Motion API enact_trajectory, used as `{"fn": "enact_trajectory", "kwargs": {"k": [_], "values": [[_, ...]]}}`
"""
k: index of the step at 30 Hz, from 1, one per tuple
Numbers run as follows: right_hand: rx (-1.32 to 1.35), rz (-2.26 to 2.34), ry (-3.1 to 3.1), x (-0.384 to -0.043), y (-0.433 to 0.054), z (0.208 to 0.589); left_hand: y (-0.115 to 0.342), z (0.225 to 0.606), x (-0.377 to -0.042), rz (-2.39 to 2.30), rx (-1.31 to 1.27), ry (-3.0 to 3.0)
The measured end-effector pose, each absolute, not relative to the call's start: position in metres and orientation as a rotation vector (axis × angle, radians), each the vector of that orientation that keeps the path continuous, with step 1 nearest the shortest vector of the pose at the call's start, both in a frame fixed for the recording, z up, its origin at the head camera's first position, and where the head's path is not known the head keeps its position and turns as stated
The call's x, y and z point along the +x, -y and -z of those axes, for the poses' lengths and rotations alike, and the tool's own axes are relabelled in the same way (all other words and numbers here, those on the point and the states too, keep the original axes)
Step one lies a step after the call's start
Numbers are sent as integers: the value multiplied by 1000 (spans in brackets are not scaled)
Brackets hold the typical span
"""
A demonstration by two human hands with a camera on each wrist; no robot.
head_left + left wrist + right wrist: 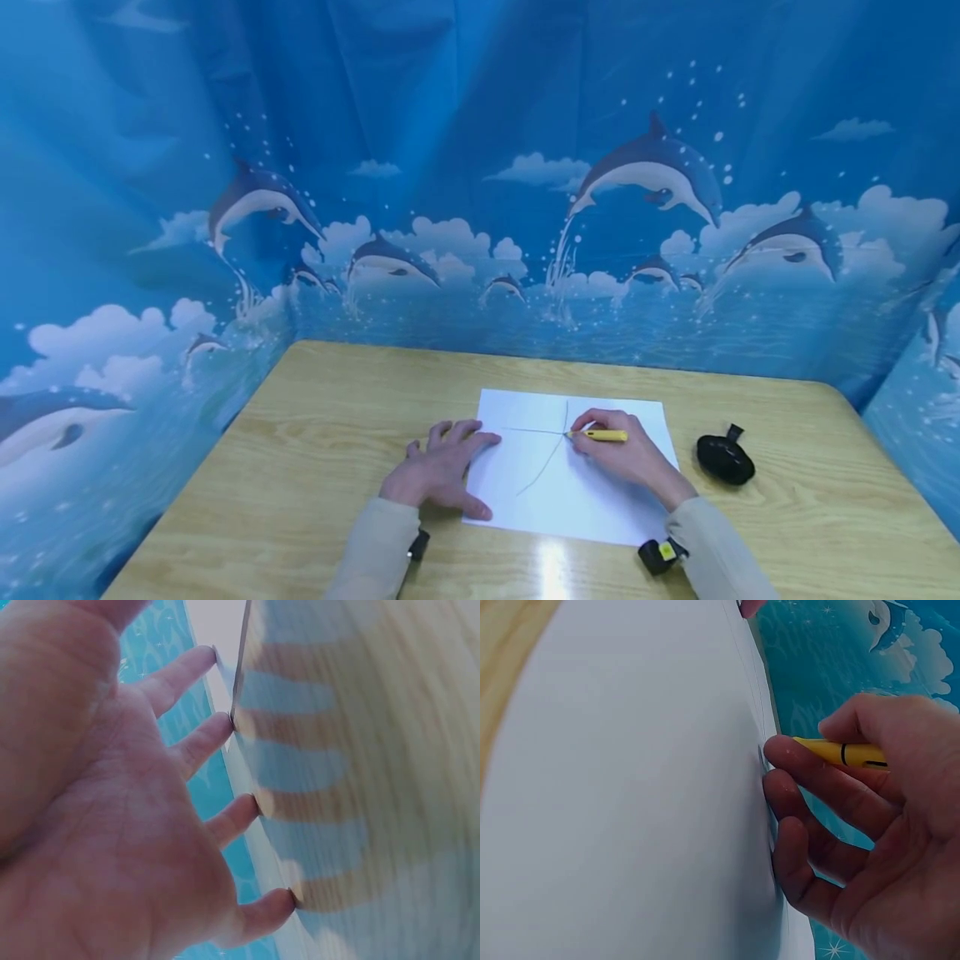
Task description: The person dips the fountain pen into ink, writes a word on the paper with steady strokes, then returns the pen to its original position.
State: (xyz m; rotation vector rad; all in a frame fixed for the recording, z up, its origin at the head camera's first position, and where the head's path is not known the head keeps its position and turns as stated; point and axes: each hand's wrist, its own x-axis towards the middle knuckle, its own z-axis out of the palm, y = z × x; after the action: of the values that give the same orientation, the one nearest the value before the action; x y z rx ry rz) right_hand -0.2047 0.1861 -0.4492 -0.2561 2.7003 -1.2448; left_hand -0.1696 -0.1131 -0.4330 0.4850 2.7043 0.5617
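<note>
A white sheet of paper [600, 508] lies on the wooden table, with thin dark lines drawn on it. One line runs sideways; another comes down from the top edge and bends toward the lower left. My right hand [622, 450] pinches a yellow pen [606, 435], its tip at the paper where the lines meet. In the right wrist view the other fingers [791, 855] curl against the sheet. My left hand [446, 467] is spread at the paper's left edge, thumb and forefinger over the sheet. In the left wrist view its fingertips [274, 909] touch down on the surface.
A glossy black rounded object [725, 458] with a short tab sits on the table [315, 467] right of the paper. Behind the table hangs a blue curtain [480, 183] printed with dolphins. Each wrist carries a small black device.
</note>
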Motion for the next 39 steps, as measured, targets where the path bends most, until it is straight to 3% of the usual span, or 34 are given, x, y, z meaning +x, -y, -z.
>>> {"fn": "enact_trajectory", "kwargs": {"k": [39], "values": [[-179, 1275, -2656, -208, -185, 451, 113, 431, -170, -538, 489, -2684]]}}
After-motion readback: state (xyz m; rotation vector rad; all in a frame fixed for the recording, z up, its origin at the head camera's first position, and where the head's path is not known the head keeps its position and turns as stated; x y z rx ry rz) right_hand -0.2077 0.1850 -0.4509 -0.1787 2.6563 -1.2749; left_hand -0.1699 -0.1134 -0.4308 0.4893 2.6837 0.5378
